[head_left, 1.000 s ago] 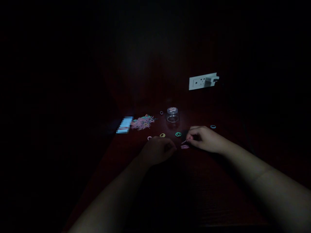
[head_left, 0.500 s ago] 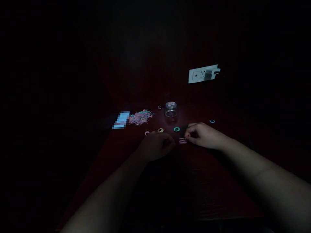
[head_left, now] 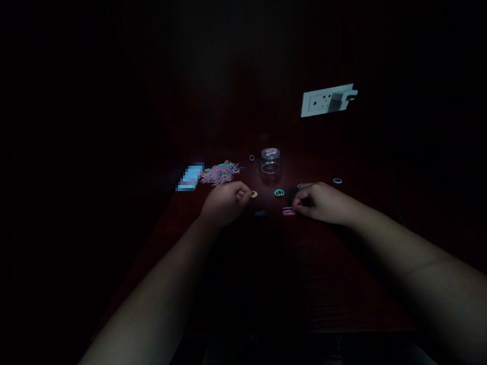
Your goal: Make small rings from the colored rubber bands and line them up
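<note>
Curled fingers close up my left hand (head_left: 226, 203), right beside a small yellow hair tie (head_left: 254, 194); what is between the fingertips, if anything, is hidden. My right hand (head_left: 317, 203) pinches at the right end of several pink hair ties (head_left: 288, 213), laid in a short stack on the dark red table. Green hair ties (head_left: 279, 193) overlap between the two hands, slightly farther back. Dark bluish hair ties (head_left: 260, 213) lie left of the pink ones. Partly behind my right fingers shows a pale hair tie (head_left: 300, 186).
A tangled heap of colourful hair ties (head_left: 221, 173) sits at the back left, beside a glowing, blurred-out phone-like slab (head_left: 190, 177). A lidded clear jar (head_left: 270, 165) stands at the back. Single ties (head_left: 337, 181) lie apart. The wall holds a socket (head_left: 326, 101) with a plug.
My left hand has moved left and away toward the yellow tie, uncovering the dark bluish ties. My right hand stays at the pink ties. The view has tilted slightly.
</note>
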Tool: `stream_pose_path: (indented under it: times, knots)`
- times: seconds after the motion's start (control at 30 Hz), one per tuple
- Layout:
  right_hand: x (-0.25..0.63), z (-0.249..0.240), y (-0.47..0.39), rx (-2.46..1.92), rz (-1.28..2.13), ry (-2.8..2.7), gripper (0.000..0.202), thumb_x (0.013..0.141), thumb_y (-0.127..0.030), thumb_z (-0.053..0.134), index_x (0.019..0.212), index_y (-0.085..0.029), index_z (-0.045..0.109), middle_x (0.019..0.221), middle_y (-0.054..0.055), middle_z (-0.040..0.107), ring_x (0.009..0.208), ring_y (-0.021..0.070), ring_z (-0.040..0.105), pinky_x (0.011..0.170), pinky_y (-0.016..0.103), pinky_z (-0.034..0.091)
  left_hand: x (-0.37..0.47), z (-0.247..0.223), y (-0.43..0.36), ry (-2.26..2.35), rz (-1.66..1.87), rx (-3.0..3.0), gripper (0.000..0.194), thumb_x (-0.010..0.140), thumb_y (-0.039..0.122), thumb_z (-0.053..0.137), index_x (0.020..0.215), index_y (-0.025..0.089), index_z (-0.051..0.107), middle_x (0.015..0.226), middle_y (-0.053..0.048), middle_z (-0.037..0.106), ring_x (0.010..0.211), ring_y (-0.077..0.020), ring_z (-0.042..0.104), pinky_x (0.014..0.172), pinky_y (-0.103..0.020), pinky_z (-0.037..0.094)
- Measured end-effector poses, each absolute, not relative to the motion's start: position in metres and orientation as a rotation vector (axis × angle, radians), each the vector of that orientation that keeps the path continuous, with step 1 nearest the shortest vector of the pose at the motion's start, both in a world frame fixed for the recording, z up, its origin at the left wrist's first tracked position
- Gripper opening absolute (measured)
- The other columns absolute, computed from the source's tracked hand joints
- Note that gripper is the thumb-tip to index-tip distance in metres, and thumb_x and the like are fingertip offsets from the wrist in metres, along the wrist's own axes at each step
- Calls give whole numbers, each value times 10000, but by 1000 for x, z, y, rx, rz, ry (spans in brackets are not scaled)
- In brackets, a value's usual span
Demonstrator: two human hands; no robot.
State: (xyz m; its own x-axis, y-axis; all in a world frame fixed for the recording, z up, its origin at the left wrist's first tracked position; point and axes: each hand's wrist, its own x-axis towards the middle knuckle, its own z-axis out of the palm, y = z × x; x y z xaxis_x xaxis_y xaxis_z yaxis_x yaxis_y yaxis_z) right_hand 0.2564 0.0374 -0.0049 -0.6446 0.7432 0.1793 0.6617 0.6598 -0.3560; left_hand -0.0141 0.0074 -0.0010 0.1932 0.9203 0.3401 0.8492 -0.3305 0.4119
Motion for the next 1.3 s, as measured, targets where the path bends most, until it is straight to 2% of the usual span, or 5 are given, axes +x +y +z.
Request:
stream_pose_path:
  times: [0.27,0.53,0.77,1.03,1.3]
  knots:
    - [261,-8,42,-1099,377,-2594,144,800,-265,607,795,-228,746,805,33,717,729,194,636,699,317,465,-57,-8,33,2351,666,2040,272,924,302,450,1046,206,673,1051,-96,724,967,-264,663,856,-356,499]
    - [264,-8,44,-1066,404,-2555,162,807,-314,604,786,-239,746,820,32,712,726,199,640,697,324,474,-77,-31,51,2378,516,1969,369,896,199,444,1206,200,642,1317,-106,617,1216,-274,559,1024,-376,442]
    - [263,0,39,-1120,345,-2502,216,845,-348,568,793,-219,732,821,45,706,707,194,631,680,333,468,-73,-39,56,2315,500,2006,367,899,218,445,1212,247,634,1323,-76,618,1246,-280,527,1051,-412,420]
    - [263,-1,39,-1088,360,-2504,249,866,-382,555,792,-214,723,818,54,712,716,201,638,674,334,477,-65,-35,54,2335,468,1974,392,897,232,457,1256,251,616,1396,-99,561,1279,-338,491,1040,-514,413]
    - [264,0,39,-1078,367,-2520,276,881,-409,538,807,-207,711,840,78,707,723,216,637,672,358,481,-71,-37,57,2319,542,1973,381,896,213,461,1229,235,645,1376,-94,571,1280,-278,504,1078,-407,399]
